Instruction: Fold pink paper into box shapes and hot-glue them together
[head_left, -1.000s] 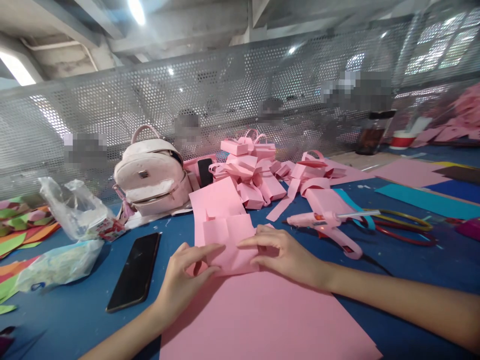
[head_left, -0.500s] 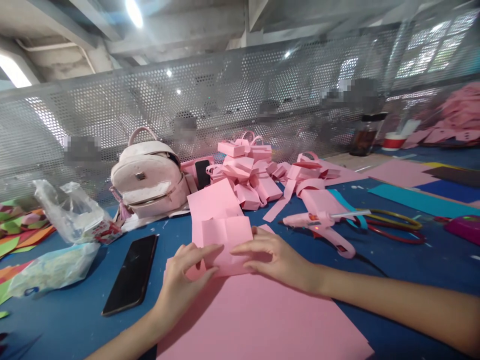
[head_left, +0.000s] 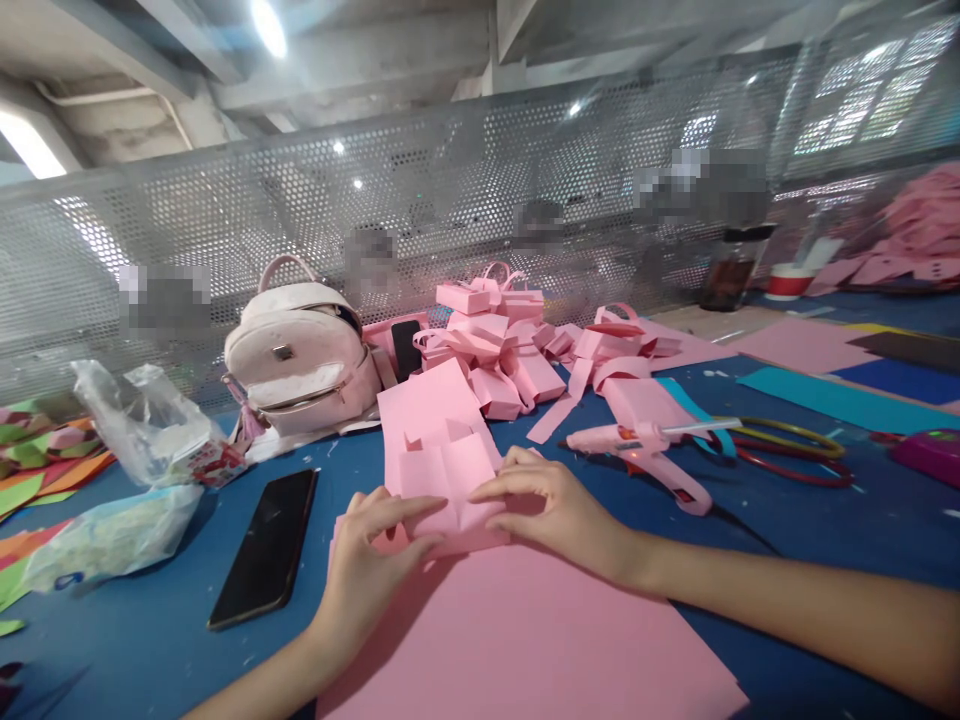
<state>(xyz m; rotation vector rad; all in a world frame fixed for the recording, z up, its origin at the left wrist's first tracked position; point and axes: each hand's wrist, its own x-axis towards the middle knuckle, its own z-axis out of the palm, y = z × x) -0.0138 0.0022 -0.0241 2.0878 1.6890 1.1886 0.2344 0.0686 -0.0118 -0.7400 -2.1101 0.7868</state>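
Between my two hands is a small folded pink paper piece (head_left: 448, 478), creased down its middle, with flaps standing at its back edge. My left hand (head_left: 375, 545) grips its left side, thumb at the near edge and fingers on top. On the right side, my right hand (head_left: 551, 497) pinches the paper between thumb and fingers. Beneath them lie large pink paper sheets (head_left: 525, 630), and another pink sheet (head_left: 431, 395) sticks out behind. The underside of the folded piece is hidden.
A pink glue gun (head_left: 637, 440) lies right of my hands, its cable trailing. To the left are a black phone (head_left: 264, 550) and plastic bags (head_left: 112, 535). A backpack (head_left: 300, 350) and a heap of pink paper boxes (head_left: 499, 340) stand behind, before a perforated metal screen (head_left: 450, 170).
The folded paper has tilted and shifted slightly left, and its back flaps now stand up more visibly. My fingers have moved a little on its sides.
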